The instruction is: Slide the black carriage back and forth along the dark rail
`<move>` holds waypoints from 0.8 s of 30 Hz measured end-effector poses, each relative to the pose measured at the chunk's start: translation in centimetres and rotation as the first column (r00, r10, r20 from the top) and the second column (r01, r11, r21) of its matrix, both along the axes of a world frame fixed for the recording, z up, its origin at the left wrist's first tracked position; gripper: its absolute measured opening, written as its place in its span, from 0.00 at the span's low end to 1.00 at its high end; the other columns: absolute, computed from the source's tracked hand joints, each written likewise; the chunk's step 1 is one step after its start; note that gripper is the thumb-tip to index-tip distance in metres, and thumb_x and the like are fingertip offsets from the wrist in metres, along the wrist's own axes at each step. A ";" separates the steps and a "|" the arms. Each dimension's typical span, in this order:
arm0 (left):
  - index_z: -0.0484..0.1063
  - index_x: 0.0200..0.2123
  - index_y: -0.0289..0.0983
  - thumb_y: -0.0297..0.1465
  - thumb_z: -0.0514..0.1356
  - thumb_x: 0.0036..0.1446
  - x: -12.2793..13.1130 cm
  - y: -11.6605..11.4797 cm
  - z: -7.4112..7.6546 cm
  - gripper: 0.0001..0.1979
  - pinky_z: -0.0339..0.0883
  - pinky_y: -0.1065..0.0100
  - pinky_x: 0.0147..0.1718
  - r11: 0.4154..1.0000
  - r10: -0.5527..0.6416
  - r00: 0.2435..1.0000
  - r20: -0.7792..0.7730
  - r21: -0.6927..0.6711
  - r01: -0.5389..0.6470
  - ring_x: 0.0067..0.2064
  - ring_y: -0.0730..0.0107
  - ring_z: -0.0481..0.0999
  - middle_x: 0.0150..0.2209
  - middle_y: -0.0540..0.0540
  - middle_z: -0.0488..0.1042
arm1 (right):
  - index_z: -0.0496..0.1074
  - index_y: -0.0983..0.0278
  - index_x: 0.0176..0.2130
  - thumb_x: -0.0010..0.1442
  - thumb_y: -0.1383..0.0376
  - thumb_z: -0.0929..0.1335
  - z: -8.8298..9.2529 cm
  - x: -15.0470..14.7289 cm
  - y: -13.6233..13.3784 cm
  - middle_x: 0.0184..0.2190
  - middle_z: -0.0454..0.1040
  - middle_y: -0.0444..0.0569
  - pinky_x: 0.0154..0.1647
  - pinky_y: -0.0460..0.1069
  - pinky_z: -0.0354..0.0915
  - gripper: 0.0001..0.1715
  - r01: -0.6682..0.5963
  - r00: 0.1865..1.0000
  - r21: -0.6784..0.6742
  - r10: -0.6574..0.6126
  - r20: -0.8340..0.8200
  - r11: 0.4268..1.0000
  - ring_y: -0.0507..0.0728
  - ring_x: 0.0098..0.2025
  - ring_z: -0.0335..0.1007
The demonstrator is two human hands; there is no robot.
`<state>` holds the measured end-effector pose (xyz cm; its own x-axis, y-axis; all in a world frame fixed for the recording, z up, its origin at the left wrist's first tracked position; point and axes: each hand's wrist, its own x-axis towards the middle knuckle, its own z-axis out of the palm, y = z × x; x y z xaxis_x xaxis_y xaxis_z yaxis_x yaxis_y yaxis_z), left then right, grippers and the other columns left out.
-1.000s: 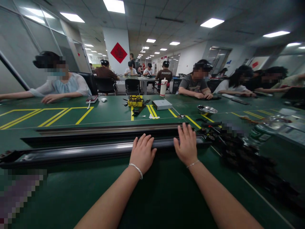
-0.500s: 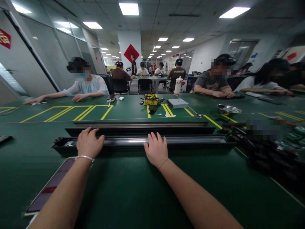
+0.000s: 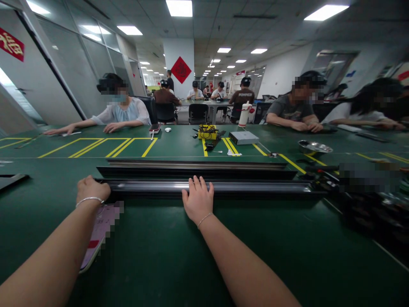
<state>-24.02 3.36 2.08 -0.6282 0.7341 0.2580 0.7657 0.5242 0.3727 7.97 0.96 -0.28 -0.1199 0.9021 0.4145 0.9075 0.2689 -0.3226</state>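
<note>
A long black and silver metal rail (image 3: 249, 187) lies across the green table (image 3: 179, 251) in front of me. My left hand (image 3: 90, 190) is curled around the rail's left end, fingers hidden behind the knuckles. My right hand (image 3: 198, 199) rests on the rail near its middle, fingers lying flat over the top. A second, similar rail (image 3: 198, 169) lies just behind the first, parallel to it. A flat phone-like device (image 3: 100, 228) lies on the table under my left forearm.
Dark parts are piled at the right (image 3: 370, 204). Further back stand a metal dish (image 3: 315, 147), a grey box (image 3: 243, 137) and a yellow box with cables (image 3: 207, 132). Several people sit around the far side of the table.
My left hand has slid left along the rail to its end and curled round it. My right hand also shifted left. The view has turned leftward.
</note>
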 end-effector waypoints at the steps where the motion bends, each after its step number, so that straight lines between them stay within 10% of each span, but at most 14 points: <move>1: 0.50 0.56 0.19 0.36 0.50 0.50 0.4 -0.1 0.0 0.34 0.57 0.46 0.49 0.999 0.045 0.999 0.023 -0.010 -0.045 0.55 0.37 0.57 0.57 0.22 0.50 | 0.59 0.64 0.56 0.61 0.55 0.53 0.0 0.0 0.0 0.59 0.56 0.52 0.58 0.60 0.35 0.29 0.001 1.000 -0.004 -0.001 0.002 1.000 0.61 0.61 0.42; 24: 0.60 0.52 0.27 0.39 0.56 0.47 1.7 -0.4 0.9 0.31 0.61 0.53 0.47 0.975 0.218 0.976 0.011 -0.048 -0.218 0.54 0.46 0.62 0.53 0.28 0.60 | 0.60 0.62 0.55 0.60 0.55 0.53 -0.2 0.0 0.2 0.58 0.57 0.50 0.57 0.58 0.37 0.28 -0.009 1.000 0.007 0.009 -0.013 1.000 0.60 0.61 0.44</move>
